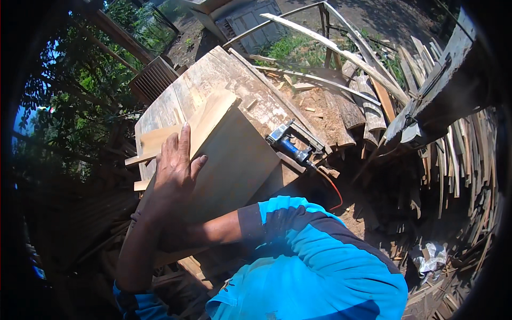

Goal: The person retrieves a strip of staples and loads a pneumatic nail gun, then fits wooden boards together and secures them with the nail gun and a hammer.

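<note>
A tall wooden panel piece (234, 154) with a pale, sunlit edge leans over the workbench in front of me. My left hand (176, 160) lies along that pale edge, its fingers stretched out and its thumb resting against the shaded broad face. My right forearm runs leftward across the lower part of the panel and passes behind my left forearm, which hides my right hand. To the right of the panel, a blue and silver air nail gun (293, 146) lies on the bench edge, apart from both hands. An orange air hose (337, 194) trails down from it.
Short wood strips (154, 141) poke out left of the panel. The worn workbench (186, 90) carries sawdust and offcuts. Long thin slats (458, 154) are piled at the right, near a thick weathered post (432, 90). Curved log slabs (368, 101) lie beyond the bench.
</note>
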A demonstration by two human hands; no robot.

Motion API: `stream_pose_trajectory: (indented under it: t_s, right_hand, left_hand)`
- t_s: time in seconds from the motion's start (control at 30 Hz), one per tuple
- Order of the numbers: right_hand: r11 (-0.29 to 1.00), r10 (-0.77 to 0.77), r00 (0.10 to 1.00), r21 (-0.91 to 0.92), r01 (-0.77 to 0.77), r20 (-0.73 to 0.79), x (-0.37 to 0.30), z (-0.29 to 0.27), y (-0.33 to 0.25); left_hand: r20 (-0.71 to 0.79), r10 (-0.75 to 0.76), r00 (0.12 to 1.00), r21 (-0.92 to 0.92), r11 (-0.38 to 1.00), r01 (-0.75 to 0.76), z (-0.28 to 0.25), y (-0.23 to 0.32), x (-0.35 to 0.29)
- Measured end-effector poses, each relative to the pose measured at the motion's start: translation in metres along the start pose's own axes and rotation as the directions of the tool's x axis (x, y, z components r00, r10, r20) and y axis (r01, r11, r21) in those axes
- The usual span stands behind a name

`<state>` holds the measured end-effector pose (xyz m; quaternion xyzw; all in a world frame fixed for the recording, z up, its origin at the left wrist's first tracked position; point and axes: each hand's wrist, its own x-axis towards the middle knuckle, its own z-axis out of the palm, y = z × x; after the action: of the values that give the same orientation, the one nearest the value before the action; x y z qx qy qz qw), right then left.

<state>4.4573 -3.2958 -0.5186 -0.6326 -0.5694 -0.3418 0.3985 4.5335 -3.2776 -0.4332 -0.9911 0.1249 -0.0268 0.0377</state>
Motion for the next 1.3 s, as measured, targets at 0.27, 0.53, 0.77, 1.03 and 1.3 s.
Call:
stream_pose_trajectory:
  t_s: [0.27, 0.53, 0.77, 1.03, 1.3]
  right_hand:
    - [0.850, -0.308, 0.878, 0.310, 0.427, -0.366, -0.045, -0.027, 0.041]
    - [0.819, 0.379, 0.854, 0.558, -0.130, -0.356, -0.152, -0.159, 0.154]
    - [0.703, 0.693, 0.551, 0.606, -0.372, -0.465, -0.225, -0.273, 0.201]
    - [0.605, 0.774, 0.491, 0.694, -0.389, -0.400, -0.275, -0.262, 0.197]
    - [0.499, 0.816, 0.499, 0.792, -0.351, -0.293, -0.291, -0.245, 0.198]
  left_hand:
    - [0.000, 0.101, 0.995, 0.010, 0.995, -0.101, -0.017, 0.026, 0.024]
    - [0.085, 0.053, 0.995, -0.041, 0.998, -0.050, -0.015, 0.014, 0.025]
    - [0.134, -0.060, 0.989, -0.022, 0.998, 0.063, -0.011, 0.011, 0.012]
    - [0.206, -0.236, 0.950, 0.012, 0.971, 0.238, -0.013, 0.001, -0.002]
    - [0.229, -0.339, 0.913, -0.091, 0.926, 0.367, -0.022, -0.010, -0.030]
